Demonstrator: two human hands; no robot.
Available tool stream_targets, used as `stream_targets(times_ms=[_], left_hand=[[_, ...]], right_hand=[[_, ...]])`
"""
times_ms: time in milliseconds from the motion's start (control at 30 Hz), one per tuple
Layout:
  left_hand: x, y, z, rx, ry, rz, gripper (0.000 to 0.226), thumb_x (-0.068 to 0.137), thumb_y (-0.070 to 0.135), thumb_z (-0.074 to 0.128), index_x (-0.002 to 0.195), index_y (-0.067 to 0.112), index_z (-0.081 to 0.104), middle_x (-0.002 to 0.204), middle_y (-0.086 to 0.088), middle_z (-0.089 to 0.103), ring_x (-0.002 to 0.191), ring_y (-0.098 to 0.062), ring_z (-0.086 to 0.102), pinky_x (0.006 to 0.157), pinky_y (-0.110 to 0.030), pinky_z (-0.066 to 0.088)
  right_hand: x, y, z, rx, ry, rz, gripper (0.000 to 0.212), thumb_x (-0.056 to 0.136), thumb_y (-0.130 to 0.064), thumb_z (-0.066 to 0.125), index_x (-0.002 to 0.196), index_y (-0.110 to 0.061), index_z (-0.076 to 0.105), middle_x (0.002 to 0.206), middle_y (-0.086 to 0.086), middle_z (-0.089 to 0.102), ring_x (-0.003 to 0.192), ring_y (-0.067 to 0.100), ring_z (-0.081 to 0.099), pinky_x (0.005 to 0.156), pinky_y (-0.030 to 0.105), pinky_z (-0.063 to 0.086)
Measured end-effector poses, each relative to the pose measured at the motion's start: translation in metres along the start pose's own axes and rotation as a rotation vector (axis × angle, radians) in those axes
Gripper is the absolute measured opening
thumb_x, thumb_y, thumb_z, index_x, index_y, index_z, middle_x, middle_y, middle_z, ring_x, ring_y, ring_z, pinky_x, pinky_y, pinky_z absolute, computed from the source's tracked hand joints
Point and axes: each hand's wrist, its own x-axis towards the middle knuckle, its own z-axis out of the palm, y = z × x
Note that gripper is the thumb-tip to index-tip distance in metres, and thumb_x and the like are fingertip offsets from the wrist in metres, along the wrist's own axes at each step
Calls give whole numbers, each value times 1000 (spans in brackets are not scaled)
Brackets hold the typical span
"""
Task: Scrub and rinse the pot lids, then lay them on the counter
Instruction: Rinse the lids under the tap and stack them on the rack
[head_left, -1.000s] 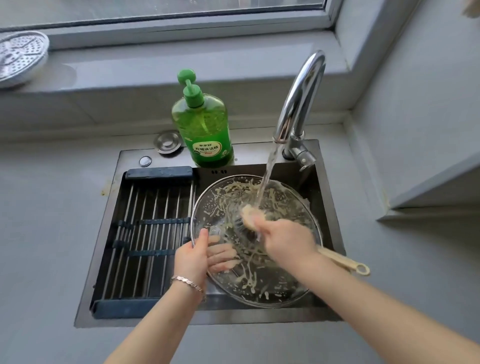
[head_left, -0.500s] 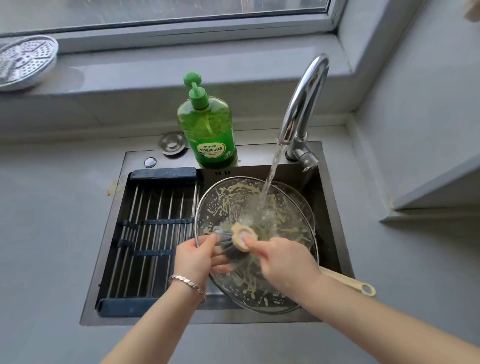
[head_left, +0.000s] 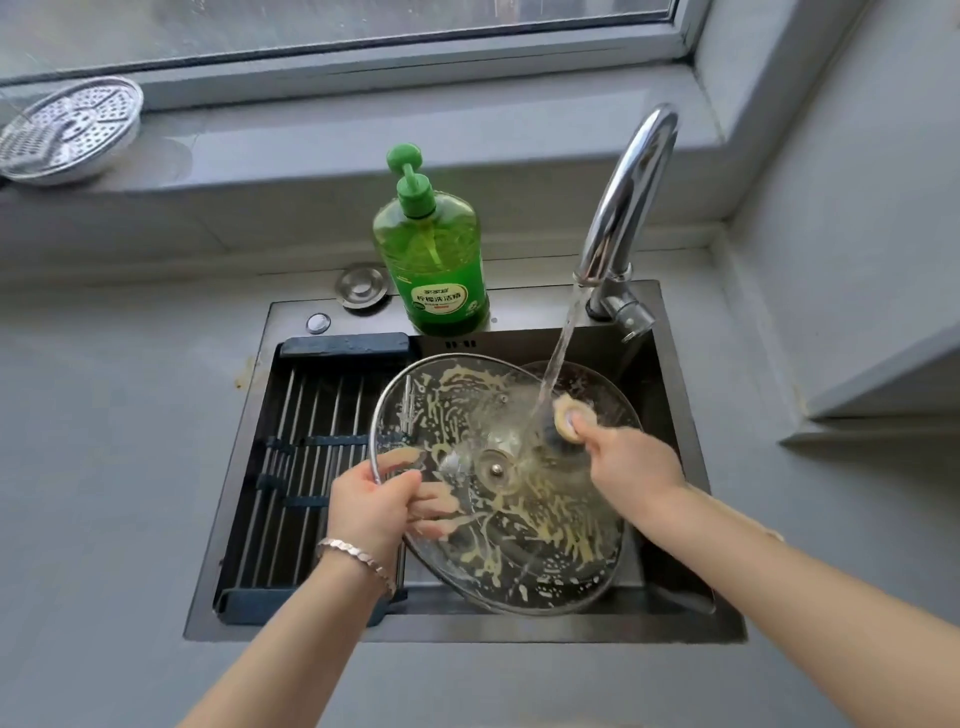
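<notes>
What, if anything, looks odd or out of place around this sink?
Nothing is spilled or broken. The glass lid carries yellowish smears, as expected mid-scrub. One small oddity: a brownish stain on the counter beside the left rim of the sink.

Sink (head_left: 467, 630) is set into grey desk (head_left: 104, 467); metal stopper (head_left: 362, 286) is laid on desk, just behind sink's back-left edge.

left wrist: silver linked bracelet (head_left: 357, 557) | forearms: bare, no sleeves | hands: ungloved
</notes>
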Motion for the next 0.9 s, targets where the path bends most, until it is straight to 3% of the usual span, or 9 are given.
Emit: stream_targets(times_ms=[200, 267, 367, 433, 567, 633, 700, 800, 900], left_hand=[[9, 4, 3, 33, 94, -135, 25, 90, -16, 31, 83, 5, 44, 83, -24, 46, 59, -26, 50, 34, -27, 46], [6, 9, 5, 19, 70, -226, 21, 92, -13, 30, 85, 1, 44, 89, -30, 49, 68, -34, 55, 47, -39, 54], [-1, 18, 8, -4, -28, -350, 17, 94, -10, 28, 92, -9, 44, 96, -37, 54, 84, -45, 59, 61, -45, 54], [-3, 22, 11, -21, -88, -418, 19, 94, -9, 29, 102, -15, 44, 102, -38, 56, 94, -46, 58, 75, -50, 50], [-8, 32, 19, -35, -141, -462, 17, 94, -6, 31, 100, -14, 45, 101, -37, 57, 95, -44, 59, 61, -41, 55], [-10, 36, 18, 17, -143, -471, 22, 95, 1, 35, 104, -16, 46, 102, -37, 57, 99, -43, 60, 69, -42, 56], [-6, 34, 13, 206, -125, -419, 22, 95, 8, 42, 101, -12, 50, 96, -30, 59, 99, -38, 60, 89, -44, 50], [2, 31, 4, 668, -92, -122, 48, 90, 30, 57, 126, 1, 47, 130, -17, 47, 126, -30, 43, 105, -41, 33], [-4, 33, 6, 893, -467, 289, 60, 84, 53, 51, 128, 13, 50, 131, -2, 53, 118, -12, 50, 103, -33, 39]], right_hand=[[-67, 5, -13, 405, -216, -8, 30, 80, -49, 63, 102, -28, 65, 90, -9, 66, 78, 10, 61, 64, 23, 47], [-77, 3, -27, 570, -186, -85, 33, 66, -52, 75, 82, -26, 64, 78, -11, 64, 73, 6, 59, 63, 18, 45], [-85, -1, -44, 603, -264, -234, 38, 58, -49, 82, 85, -28, 66, 86, -16, 63, 82, 0, 57, 70, 15, 44], [-83, 3, -45, 444, -159, -361, 26, 68, -40, 79, 84, -23, 68, 82, -16, 59, 75, 3, 54, 66, 20, 43], [-78, 10, -50, 282, 215, -566, 12, 77, -25, 62, 70, -18, 68, 68, -12, 56, 57, 6, 49, 47, 25, 43], [-73, 9, -61, 302, 282, -584, 13, 76, -21, 60, 73, -15, 70, 69, -10, 59, 55, 8, 52, 43, 25, 45], [-64, 4, -75, 294, 286, -609, 15, 75, -16, 60, 80, -13, 73, 74, -5, 64, 59, 11, 57, 46, 25, 48], [-55, -6, -93, 230, 188, -615, 19, 79, -15, 58, 88, -13, 75, 83, -3, 68, 70, 11, 59, 60, 16, 43], [-49, -15, -103, 149, 73, -622, 17, 84, -13, 59, 92, -14, 74, 91, -3, 67, 81, 11, 57, 69, 20, 43]])
